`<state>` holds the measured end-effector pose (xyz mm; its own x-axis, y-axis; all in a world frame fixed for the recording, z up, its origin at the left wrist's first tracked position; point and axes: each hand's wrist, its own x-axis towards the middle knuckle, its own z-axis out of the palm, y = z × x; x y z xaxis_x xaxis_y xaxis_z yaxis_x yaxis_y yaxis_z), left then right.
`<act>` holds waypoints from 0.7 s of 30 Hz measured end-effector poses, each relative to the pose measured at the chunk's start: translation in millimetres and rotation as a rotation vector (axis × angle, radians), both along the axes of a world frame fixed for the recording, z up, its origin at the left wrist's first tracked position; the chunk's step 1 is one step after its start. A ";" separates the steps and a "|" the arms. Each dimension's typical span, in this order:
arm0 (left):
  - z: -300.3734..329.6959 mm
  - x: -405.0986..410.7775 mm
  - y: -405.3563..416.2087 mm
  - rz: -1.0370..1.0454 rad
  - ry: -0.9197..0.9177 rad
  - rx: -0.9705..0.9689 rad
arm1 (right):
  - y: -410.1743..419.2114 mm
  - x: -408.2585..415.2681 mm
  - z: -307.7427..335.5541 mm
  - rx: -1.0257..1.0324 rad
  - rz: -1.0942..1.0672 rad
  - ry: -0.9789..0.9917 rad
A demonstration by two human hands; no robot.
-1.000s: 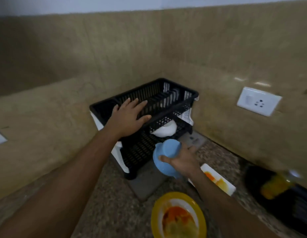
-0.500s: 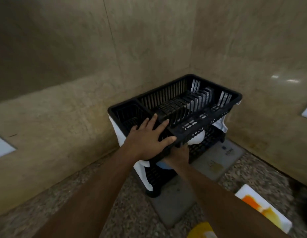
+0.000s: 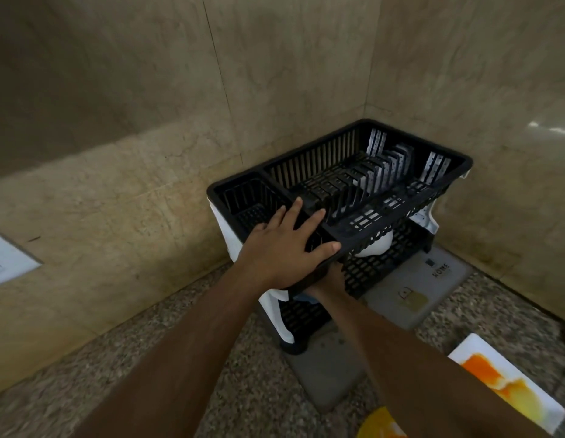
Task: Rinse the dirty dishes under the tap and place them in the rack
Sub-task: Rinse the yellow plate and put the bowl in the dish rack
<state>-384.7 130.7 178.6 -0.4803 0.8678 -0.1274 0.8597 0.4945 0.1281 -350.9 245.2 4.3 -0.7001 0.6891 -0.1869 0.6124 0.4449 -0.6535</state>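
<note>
rack [image 3: 382, 172], black plastic and two-tiered, stands in the corner where the two tan tiled walls [image 3: 117, 90] meet, on a grey mat [image 3: 423, 279] that lies on the speckled counter [image 3: 230, 390]. its upper tier has a small slotted compartment at the left and a row of upright plate dividers beside it. on the lower tier i see a white bowl [image 3: 374, 248] under the front rail, and a sliver of a blue dish [image 3: 305, 299] near my right wrist, mostly hidden. my left hand [image 3: 282, 248] rests flat on the top tier's near left corner, fingers straight and spread, thumb lying along the front rim. my right hand [image 3: 330, 281] reaches in under that same rim onto the lower tier; its fingers are hidden by the rack and i cannot tell how they lie or whether they hold anything. white side panels show at both ends of the rack. at the lower right, well apart from the rack, lies a white rectangular plate [image 3: 508, 393] smeared orange and yellow, and the edge of a yellow plate [image 3: 380, 426] shows at the bottom border.
</note>
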 end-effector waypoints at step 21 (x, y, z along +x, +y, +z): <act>-6.4 85.2 -28.0 -0.181 0.175 0.591 | -0.6 249.8 46.0 0.024 0.171 0.022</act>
<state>-299.5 102.7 172.2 -0.2902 0.8368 0.4643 0.9557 0.2286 0.1853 -101.0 244.6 50.3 -0.8113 0.5635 -0.1554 0.5122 0.5573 -0.6535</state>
